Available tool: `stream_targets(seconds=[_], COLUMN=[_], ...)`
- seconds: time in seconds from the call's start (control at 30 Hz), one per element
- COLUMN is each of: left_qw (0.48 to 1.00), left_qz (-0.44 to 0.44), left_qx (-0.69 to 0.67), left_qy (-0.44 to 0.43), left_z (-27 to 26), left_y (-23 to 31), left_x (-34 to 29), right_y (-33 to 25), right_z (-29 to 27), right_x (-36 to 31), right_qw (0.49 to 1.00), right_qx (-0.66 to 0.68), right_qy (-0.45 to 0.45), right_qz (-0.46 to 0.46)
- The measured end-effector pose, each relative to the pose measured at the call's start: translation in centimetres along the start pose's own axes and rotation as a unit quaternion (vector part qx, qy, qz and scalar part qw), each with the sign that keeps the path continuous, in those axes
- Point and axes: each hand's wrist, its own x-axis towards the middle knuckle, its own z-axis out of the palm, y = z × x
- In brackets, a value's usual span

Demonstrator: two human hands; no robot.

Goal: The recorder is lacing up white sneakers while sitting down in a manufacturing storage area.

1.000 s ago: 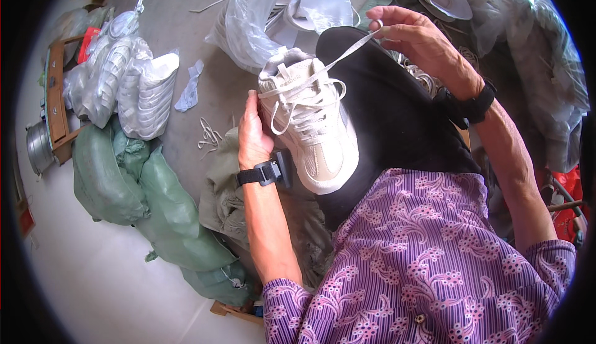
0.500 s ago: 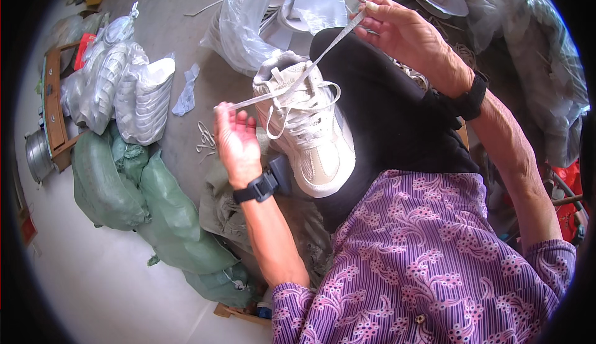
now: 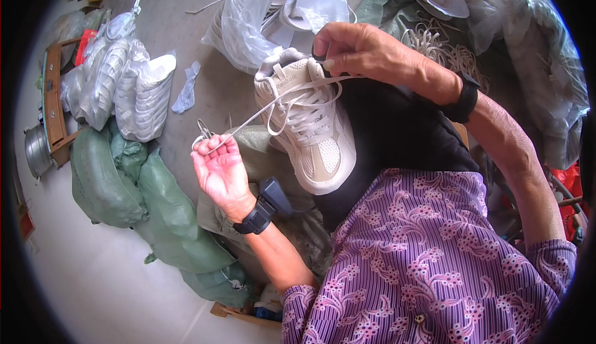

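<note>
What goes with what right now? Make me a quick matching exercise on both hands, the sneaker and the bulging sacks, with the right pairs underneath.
Column one
1. Left hand
2. Right hand
3. Sneaker
4. Bulging sacks

Column two
A. Fingers at the shoe's collar, beside its ankle opening
B. Green, on the left side of the view
C. Palm up, fingers holding a stretched shoelace
D. Off-white, laced, toe toward the lower edge of the view, against black cloth

Right pairs: 1-C, 2-A, 3-D, 4-B
</note>
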Motion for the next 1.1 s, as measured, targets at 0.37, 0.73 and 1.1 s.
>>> stream_targets(seconds=[0.37, 0.73, 1.1], left_qw=[0.999, 0.881, 0.818], left_qz=[0.022, -0.030, -0.035], left_qx=[0.028, 0.465, 0.564], left_qy=[0.017, 0.083, 0.110], left_z=[0.3, 4.0, 4.2], left_y=[1.5, -5.3, -6.5], left_x=[-0.3, 1.5, 1.4], right_y=[0.3, 0.5, 0.4], right_z=[0.6, 2.8, 3.3], right_x=[0.9, 0.9, 0.9], right_qw=[0.978, 0.937, 0.933], right_qx=[-0.201, -0.323, -0.327], right_qy=[-0.011, 0.083, 0.077], right_qz=[-0.056, -0.104, -0.132])
